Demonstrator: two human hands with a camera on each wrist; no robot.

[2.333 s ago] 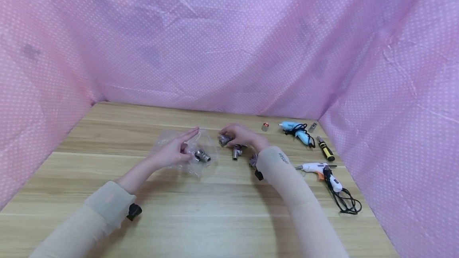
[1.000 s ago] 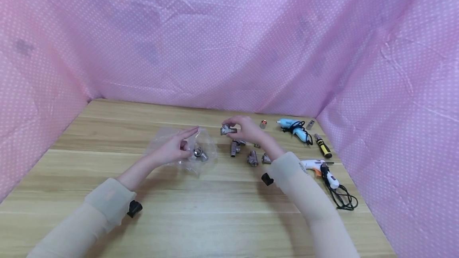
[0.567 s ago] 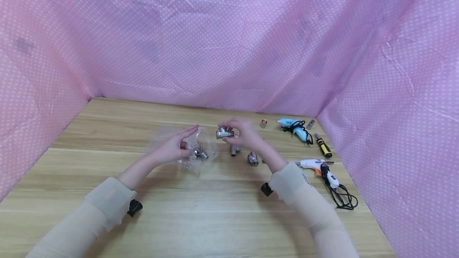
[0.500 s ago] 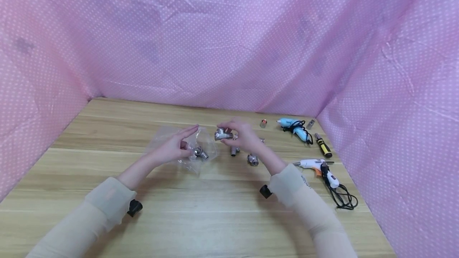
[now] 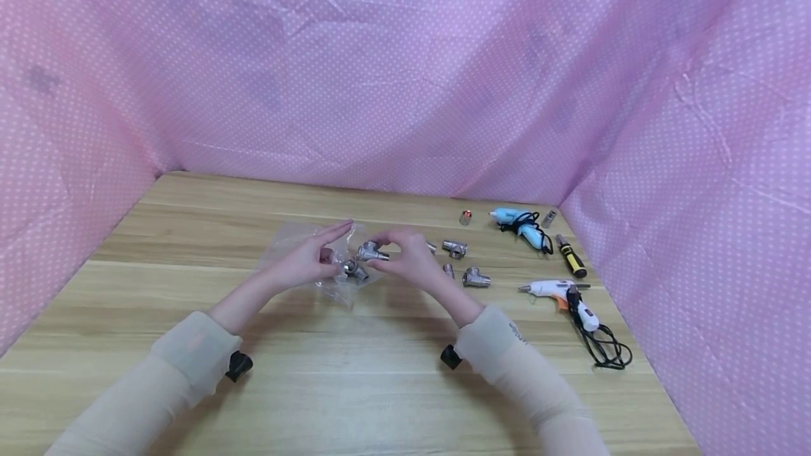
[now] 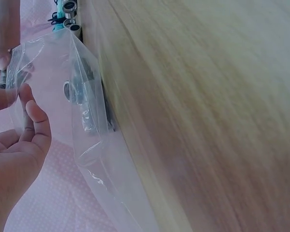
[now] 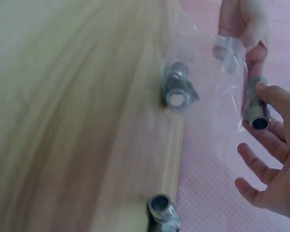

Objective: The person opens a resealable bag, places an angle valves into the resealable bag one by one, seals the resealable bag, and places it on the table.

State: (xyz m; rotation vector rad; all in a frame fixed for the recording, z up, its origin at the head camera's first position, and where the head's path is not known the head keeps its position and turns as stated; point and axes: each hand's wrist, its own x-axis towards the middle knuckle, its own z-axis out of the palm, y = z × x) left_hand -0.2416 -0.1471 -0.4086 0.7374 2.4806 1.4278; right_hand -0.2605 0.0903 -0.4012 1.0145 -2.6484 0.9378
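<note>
My left hand (image 5: 300, 264) pinches the edge of a clear plastic zip bag (image 6: 89, 145) and keeps its mouth spread. Inside the bag, metal pipe fittings (image 7: 178, 89) show through the film near the table. In my right hand (image 5: 408, 259), thumb and fingers grip a threaded metal tee fitting (image 5: 370, 252) by its sides. That tee (image 7: 257, 108) is right at the bag's mouth, close to the left fingertips in the right wrist view. The other right-hand fingers spread loosely below it.
Loose tee fittings (image 5: 455, 248) lie right of the right hand, another fitting (image 5: 475, 278) nearer. Farther right are a blue glue gun (image 5: 516, 220), a white glue gun (image 5: 550, 289) with a cord, a yellow-black screwdriver (image 5: 571, 259) and a small red-topped metal cylinder (image 5: 465, 217).
My right hand picked a tee from the loose fittings, lifted it, then carried it left and slightly down to the bag's mouth. The left hand has stayed in place with the bag.
</note>
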